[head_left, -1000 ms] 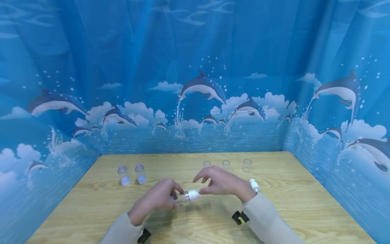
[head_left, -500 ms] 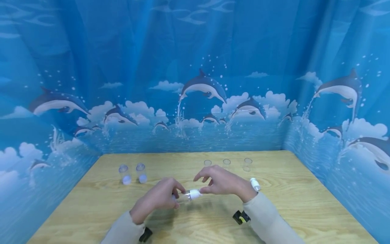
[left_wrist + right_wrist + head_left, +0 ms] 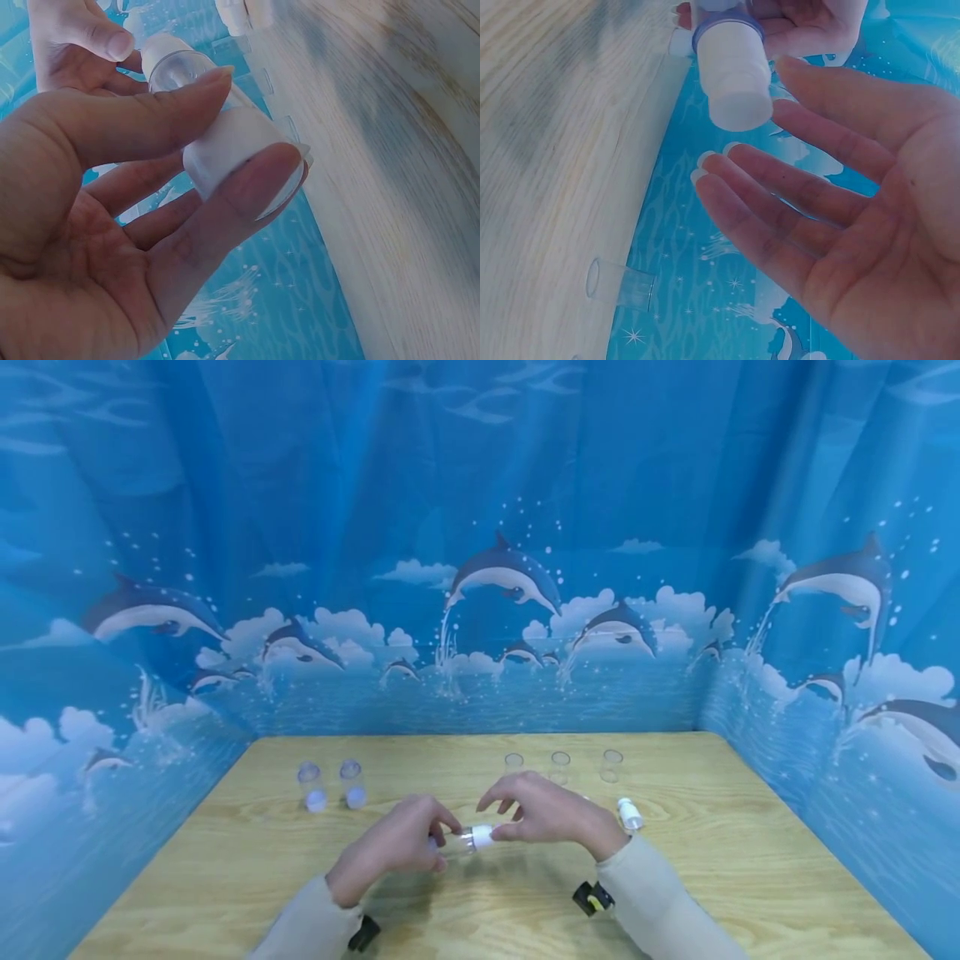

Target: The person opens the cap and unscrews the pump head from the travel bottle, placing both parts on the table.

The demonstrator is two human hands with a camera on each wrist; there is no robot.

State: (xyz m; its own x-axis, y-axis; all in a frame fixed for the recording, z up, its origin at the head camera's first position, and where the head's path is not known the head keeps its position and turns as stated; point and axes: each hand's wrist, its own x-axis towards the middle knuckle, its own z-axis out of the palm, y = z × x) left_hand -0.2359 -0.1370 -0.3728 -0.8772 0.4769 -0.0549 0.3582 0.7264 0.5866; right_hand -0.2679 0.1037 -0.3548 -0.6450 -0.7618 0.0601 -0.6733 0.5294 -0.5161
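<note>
My left hand [image 3: 397, 843] holds a small clear pump bottle [image 3: 455, 845] sideways above the table. In the left wrist view, thumb and fingers pinch its white base [image 3: 229, 146]. A white pump top [image 3: 482, 836] sits on the bottle's right end, facing my right hand [image 3: 542, 811]. In the right wrist view the fingers are spread and relaxed; thumb and index fingertips lie right beside the white pump top [image 3: 736, 79]. Whether they touch it I cannot tell.
Two clear bottles with whitish bottoms [image 3: 354, 785] stand at the left of the wooden table [image 3: 480, 914]. Clear caps [image 3: 611, 767] line the back right. Beside the right wrist lies a white pump top [image 3: 629, 814]. A blue dolphin curtain [image 3: 420, 610] surrounds the table.
Both hands keep almost the same pose around the bottle. The head view has shifted slightly, and the left hand with the bottle appears a little further right.
</note>
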